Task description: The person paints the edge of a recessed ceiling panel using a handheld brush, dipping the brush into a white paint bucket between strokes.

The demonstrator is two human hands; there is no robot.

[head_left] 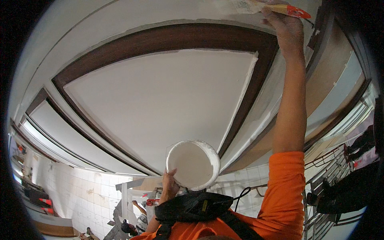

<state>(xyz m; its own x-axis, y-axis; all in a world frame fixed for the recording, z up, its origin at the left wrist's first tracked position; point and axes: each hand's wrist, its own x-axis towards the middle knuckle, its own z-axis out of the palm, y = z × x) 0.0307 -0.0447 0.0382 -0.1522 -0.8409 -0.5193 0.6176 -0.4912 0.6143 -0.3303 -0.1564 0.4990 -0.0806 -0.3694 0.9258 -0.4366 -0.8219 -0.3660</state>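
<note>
My right arm reaches up to the top right, where my right hand [285, 30] is closed round a paintbrush [282, 8] with a yellow and red handle. The brush's pale bristle end points left, near the white surface [176, 12] above the dark brown frame; whether it touches is hard to tell. Low in front of my chest, my left hand [170, 185] grips the side of a round white bucket [216, 160], thumb at its rim. The bucket's rim is crusted with white, and pale paint [190, 166] shows inside.
A dark brown frame [160, 36] surrounds a white panel [168, 100]. Far below lies a white tiled floor [90, 188], with a person [142, 222] and orange cones [46, 206]. Metal scaffolding [320, 184] stands at the right, beside someone in dark clothes [356, 192].
</note>
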